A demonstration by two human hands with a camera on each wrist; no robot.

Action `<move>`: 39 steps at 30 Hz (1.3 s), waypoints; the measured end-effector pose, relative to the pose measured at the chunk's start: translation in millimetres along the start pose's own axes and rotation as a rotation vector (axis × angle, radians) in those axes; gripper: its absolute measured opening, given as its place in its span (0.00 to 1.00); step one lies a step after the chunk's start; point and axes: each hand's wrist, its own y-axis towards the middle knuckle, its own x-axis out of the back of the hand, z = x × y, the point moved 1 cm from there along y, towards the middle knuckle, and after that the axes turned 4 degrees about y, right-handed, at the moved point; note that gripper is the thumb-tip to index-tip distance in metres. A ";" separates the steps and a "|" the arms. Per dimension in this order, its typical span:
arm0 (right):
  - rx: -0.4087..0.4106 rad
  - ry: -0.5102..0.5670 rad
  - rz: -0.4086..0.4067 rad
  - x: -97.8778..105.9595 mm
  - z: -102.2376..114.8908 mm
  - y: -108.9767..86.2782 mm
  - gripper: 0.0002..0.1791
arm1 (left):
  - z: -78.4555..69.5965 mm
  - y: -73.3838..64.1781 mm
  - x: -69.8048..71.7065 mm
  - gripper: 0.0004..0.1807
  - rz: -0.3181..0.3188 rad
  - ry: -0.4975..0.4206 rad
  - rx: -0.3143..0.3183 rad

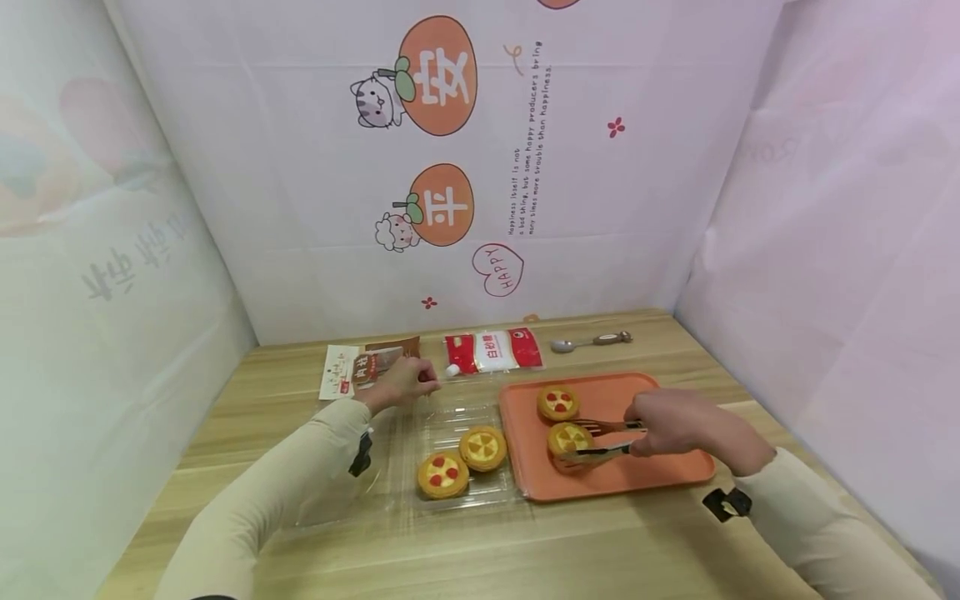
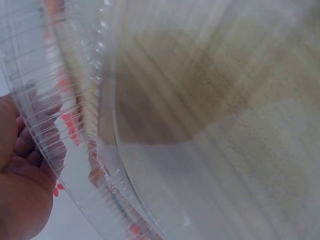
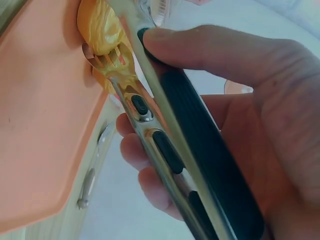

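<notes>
My right hand grips metal tongs with dark grip pads, one end slotted like a fork. The tongs' ends are on either side of an egg tart with yellowish wedges on top, over the orange tray. Behind it on the tray sits a tart with red dots. My left hand hovers at the far edge of a clear hinged plastic box, fingers loosely bent. In the left wrist view the clear lid overlaps the fingers. Two tarts sit in the box's base.
Behind the box lie a red and white sugar bag and a brown and cream packet. A spoon with a brown handle lies behind the tray. Printed white cloth walls enclose the wooden table at the back and sides.
</notes>
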 end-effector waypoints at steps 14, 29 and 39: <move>0.068 -0.036 -0.061 14.7 8.2 3.3 0.19 | -0.3 2.4 0.2 0.06 -0.021 -0.014 0.004; 0.220 -0.165 -0.134 52.6 91.6 81.2 0.18 | 4.6 -1.1 -4.0 0.07 -0.049 -0.015 -0.021; 0.251 -0.252 -0.053 33.3 131.5 130.7 0.15 | 1.9 -2.7 -1.9 0.06 -0.054 -0.023 -0.022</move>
